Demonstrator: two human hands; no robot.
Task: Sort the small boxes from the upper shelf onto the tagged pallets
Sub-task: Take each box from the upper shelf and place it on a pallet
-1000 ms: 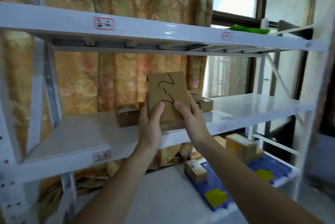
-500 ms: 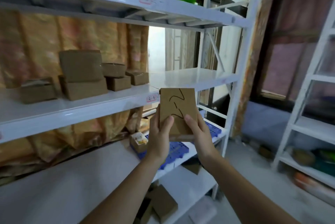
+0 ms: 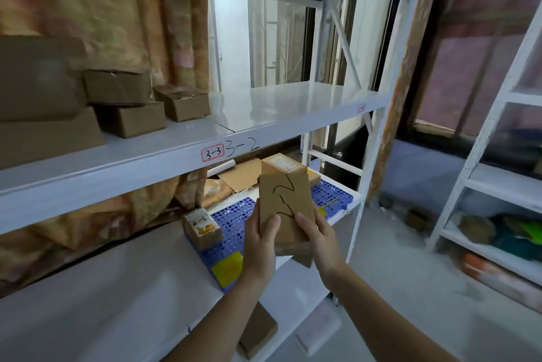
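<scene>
White shelving ahead; my left hand [image 3: 259,240] and right hand [image 3: 318,234] grip the box [image 3: 286,209], which could land on the wrong pallet [image 3: 231,210] below my fingers [image 3: 302,219].

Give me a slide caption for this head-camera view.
Both hands, left and right, hold a marked box above the blue pallet on the lower shelf.
</scene>
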